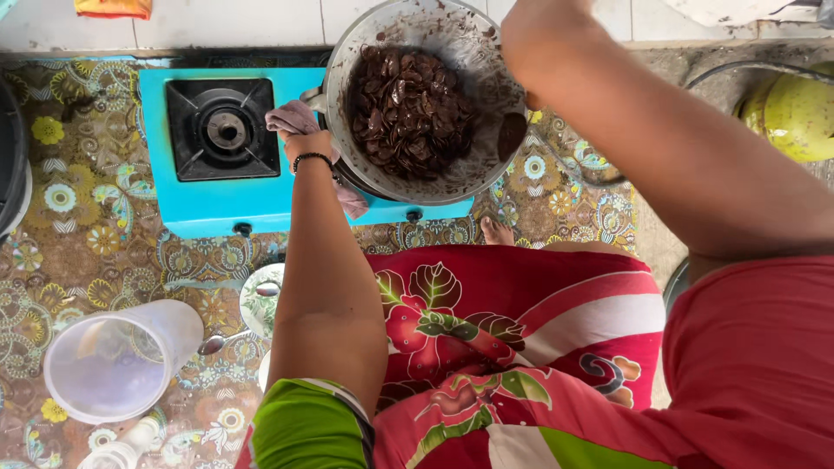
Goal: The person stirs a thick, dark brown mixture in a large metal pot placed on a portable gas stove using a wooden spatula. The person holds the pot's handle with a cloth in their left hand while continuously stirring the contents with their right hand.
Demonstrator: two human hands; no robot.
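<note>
Holding the round grey metal pan by its handle through a soft pink cloth, my left hand sits at the pan's left side; the cloth covers the fingers, so I cannot tell exactly how they close, but they seem wrapped on the padded handle. My right hand is closed on a dark spoon-like utensil whose flat end lies inside the pan against the right wall.

The pan rests tilted on the right burner of the turquoise two-burner gas stove, which stands on a floor mat with brown and yellow flower print. Inside is a heap of dark brown, glossy chips, coated and sticky-looking, and the walls are smeared with the same brown.

I judge the pan to be hot and rather heavy with this load, so the cloth-covered handle is the right place to hold. The chips look thin and brittle, easy to break. The coating will probably cling to the utensil.

Near my left elbow lies a clear plastic jug on its side, beside a small patterned saucer.
</note>
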